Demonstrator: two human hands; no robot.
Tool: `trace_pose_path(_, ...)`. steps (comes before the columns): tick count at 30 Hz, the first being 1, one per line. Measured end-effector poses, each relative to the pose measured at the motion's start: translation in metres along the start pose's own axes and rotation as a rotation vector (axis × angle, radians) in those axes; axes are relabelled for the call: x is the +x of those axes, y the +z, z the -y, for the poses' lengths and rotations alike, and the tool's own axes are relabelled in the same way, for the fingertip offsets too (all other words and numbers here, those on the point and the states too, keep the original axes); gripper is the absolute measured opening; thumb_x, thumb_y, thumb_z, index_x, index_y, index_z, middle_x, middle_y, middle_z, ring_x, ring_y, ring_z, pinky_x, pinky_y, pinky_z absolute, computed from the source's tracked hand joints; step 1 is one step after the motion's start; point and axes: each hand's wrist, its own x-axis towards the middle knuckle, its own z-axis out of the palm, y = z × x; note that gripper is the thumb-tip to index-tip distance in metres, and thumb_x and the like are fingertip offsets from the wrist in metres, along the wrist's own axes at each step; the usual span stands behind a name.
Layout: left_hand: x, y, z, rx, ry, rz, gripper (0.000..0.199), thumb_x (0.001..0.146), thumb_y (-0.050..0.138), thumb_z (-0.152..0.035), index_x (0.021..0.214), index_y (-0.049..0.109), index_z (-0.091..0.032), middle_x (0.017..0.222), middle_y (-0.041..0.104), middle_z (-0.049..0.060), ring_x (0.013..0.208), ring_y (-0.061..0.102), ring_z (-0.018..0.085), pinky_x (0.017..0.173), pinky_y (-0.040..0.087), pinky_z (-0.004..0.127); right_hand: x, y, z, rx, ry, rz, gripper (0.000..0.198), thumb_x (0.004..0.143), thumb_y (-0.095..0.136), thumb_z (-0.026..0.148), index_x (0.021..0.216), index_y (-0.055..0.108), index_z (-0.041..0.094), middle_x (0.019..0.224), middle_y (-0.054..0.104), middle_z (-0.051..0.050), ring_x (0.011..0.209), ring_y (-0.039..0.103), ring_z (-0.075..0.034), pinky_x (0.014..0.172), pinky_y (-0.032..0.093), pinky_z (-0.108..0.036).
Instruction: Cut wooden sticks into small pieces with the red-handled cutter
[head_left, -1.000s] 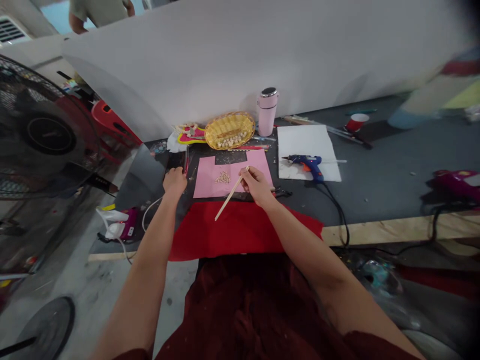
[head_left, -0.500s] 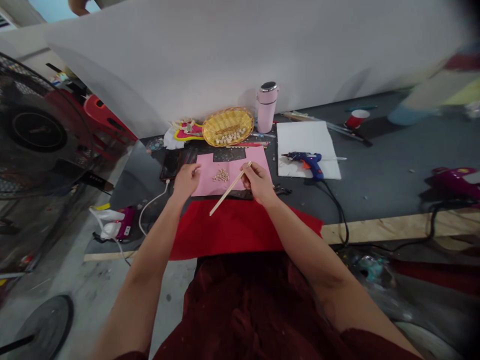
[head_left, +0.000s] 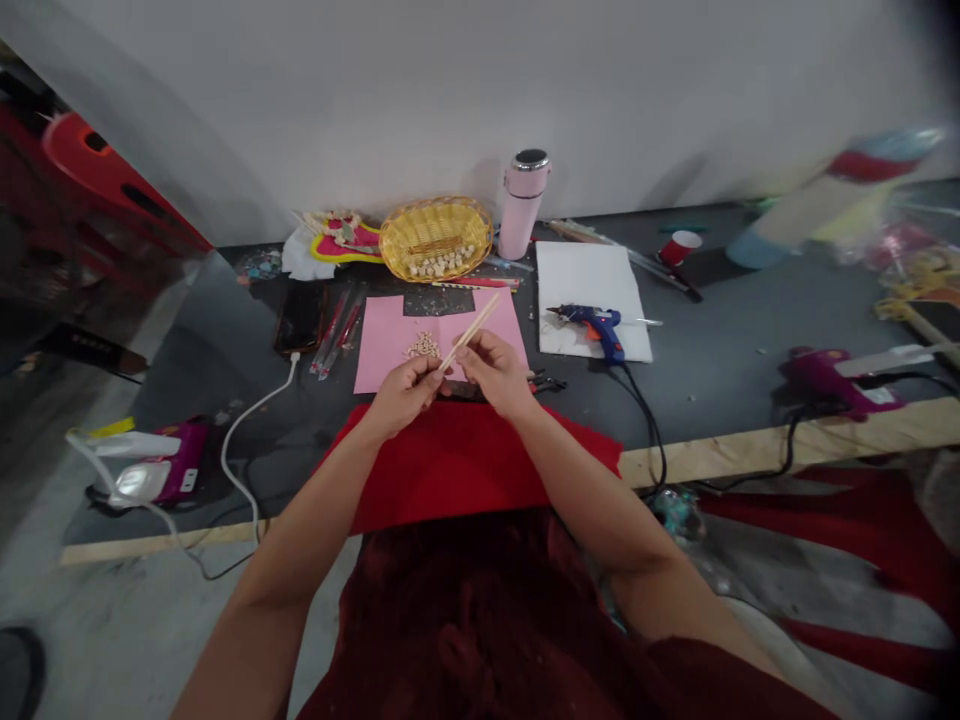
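Note:
Both hands grip a pair of thin pale wooden sticks [head_left: 478,320] that look like chopsticks. My left hand [head_left: 410,393] is closed on their lower end, and my right hand [head_left: 495,372] pinches them a little higher up. The sticks slant up to the right, over a pink sheet [head_left: 379,345]. Just behind my left hand, a small heap of pale wooden bits [head_left: 424,345] lies on that sheet. Red cloth [head_left: 457,465] spreads beneath my wrists along the table's front edge.
A yellow wicker basket [head_left: 435,225] holding pale pieces stands at the back beside a pink flask [head_left: 523,205]. To the right, a blue glue gun [head_left: 592,322] rests on a white pad [head_left: 585,270], its cord running off the front edge. A phone [head_left: 300,318] with a white cable lies left.
My left hand has come right and taken hold of the sticks' lower end. The sticks have swung and now point up to the right between both hands. The view has shifted rightward.

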Motion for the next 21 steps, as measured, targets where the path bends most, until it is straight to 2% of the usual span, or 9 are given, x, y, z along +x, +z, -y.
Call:
trace_pose_path(2,-0.0004,-0.0002,-0.0028,-0.037,0.0,-0.029,0.025,0.083,0.06,-0.039,0.09,0.055,-0.016,0.074,0.063,0.001,0.044,0.04,0.003,0.041,0.031,0.015,-0.0029,0.0043,0.0004,-0.066,0.014,0.032,0.028,0.078,0.067,0.047,0.082,0.06,0.021,0.065,0.05,0.005,0.051,0.038,-0.007,0.046,0.029,-0.022)
trace_pose_path(7,-0.0002,-0.001,-0.006,-0.085,-0.003,-0.061,0.023,0.081,0.062,-0.038,0.087,0.054,-0.016,0.074,0.063,0.0,0.045,0.045,0.004,0.041,0.036,0.016,-0.0051,0.0063,0.0021,-0.096,0.013,-0.006,0.026,0.08,0.064,0.047,0.08,0.059,0.021,0.064,0.047,0.005,0.052,0.035,-0.008,0.047,0.027,-0.023)
trace_pose_path(12,-0.0005,-0.0048,-0.0056,-0.124,-0.059,-0.013,0.023,0.082,0.062,-0.038,0.087,0.054,-0.017,0.076,0.064,0.001,0.047,0.048,0.004,0.039,0.038,0.015,-0.0066,0.0051,0.003,-0.109,-0.005,0.021,0.024,0.084,0.06,0.044,0.081,0.057,0.021,0.066,0.046,0.004,0.057,0.037,-0.009,0.051,0.03,-0.023)
trace_pose_path(21,-0.0034,-0.0056,-0.0086,-0.214,-0.17,0.063,0.024,0.082,0.062,-0.039,0.089,0.056,-0.016,0.082,0.07,0.005,0.053,0.062,0.009,0.048,0.053,0.021,-0.0085,0.0072,0.0056,-0.076,0.046,0.037,0.026,0.085,0.058,0.048,0.083,0.055,0.022,0.066,0.048,0.004,0.056,0.04,-0.008,0.05,0.032,-0.023)
